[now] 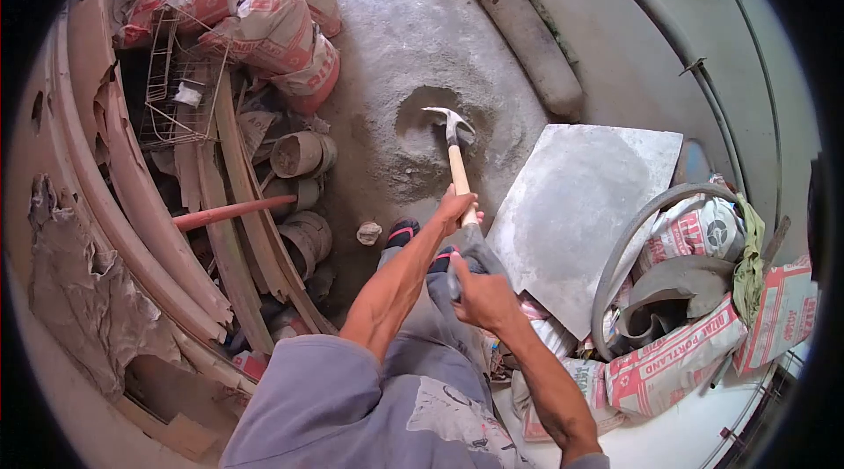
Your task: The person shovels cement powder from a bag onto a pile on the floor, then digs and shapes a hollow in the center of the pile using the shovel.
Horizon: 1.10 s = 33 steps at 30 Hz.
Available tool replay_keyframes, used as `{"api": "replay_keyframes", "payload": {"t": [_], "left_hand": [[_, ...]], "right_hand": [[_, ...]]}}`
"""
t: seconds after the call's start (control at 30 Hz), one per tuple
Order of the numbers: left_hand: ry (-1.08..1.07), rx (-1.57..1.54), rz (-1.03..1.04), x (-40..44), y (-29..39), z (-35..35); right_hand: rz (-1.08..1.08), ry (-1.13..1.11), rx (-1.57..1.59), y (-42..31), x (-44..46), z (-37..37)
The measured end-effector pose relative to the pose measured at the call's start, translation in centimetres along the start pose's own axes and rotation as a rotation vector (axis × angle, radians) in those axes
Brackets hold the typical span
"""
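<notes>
A pick (455, 152) with a pale, curved, pointed head and a light wooden handle reaches forward from my hands. Its head is over a shallow hollow (418, 117) in the grey, powdery floor. My left hand (457, 209) is wrapped round the middle of the handle. Nearer my body, my right hand (489, 300) is closed at the handle's lower end, which its fingers partly hide. A dark shoe (403, 232) shows behind the hollow, beside my left forearm.
On the right lie a pale square board (589, 205), a hose ring (607, 284) and cement bags (677, 355). Long boards (145, 196), a wire rack (180, 87), round containers (299, 155) and stacked bags (272, 21) line the left. A long rounded beam (519, 29) lies along the wall.
</notes>
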<state>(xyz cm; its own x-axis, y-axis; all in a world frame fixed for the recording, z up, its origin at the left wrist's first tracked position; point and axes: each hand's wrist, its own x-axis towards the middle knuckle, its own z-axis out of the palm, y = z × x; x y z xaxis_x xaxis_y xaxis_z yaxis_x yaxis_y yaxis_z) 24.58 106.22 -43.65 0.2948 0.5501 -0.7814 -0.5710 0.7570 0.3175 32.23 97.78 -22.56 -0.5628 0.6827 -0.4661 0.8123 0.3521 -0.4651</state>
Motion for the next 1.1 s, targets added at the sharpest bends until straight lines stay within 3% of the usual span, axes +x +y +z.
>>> {"api": "replay_keyframes", "payload": {"t": [0.2,0.23,0.37,0.53,0.6,0.63,0.67,0.73,0.9,1.1], "left_hand": [[-0.035,-0.252,-0.072,-0.3,-2.0,-5.2],[-0.033,-0.336,-0.161,0.6,-3.2,-6.5],[0.039,-0.28,-0.149,-3.8,-1.7,-6.8],[0.082,-0.085,-0.08,-6.8,1.2,-5.8],[0.04,-0.159,-0.145,-7.2,1.8,-5.3],[0.039,-0.204,-0.148,-9.6,3.8,-2.9],[0.037,-0.251,-0.149,-10.7,4.9,-1.1],[0.009,-0.298,-0.115,-6.3,2.9,-0.5],[-0.112,-0.768,-0.229,1.2,-1.4,-2.0],[0.075,-0.529,-0.241,2.9,1.2,-1.9]], "right_hand": [[0.088,0.055,0.387,-3.5,3.2,0.9],[0.053,0.143,0.407,-4.0,3.2,1.2],[0.15,0.11,0.531,-7.3,2.7,-0.4],[0.141,0.421,0.693,-8.7,3.0,-0.3],[0.244,0.505,0.76,-8.8,3.7,-1.5],[0.145,0.699,0.656,-7.5,4.5,-0.5],[0.212,0.7,0.751,-6.6,4.5,-0.6],[0.327,0.693,0.905,-5.1,4.2,-1.2],[0.474,0.683,1.23,-5.4,3.2,-2.7],[0.453,0.806,1.649,-6.0,5.0,-4.8]]}}
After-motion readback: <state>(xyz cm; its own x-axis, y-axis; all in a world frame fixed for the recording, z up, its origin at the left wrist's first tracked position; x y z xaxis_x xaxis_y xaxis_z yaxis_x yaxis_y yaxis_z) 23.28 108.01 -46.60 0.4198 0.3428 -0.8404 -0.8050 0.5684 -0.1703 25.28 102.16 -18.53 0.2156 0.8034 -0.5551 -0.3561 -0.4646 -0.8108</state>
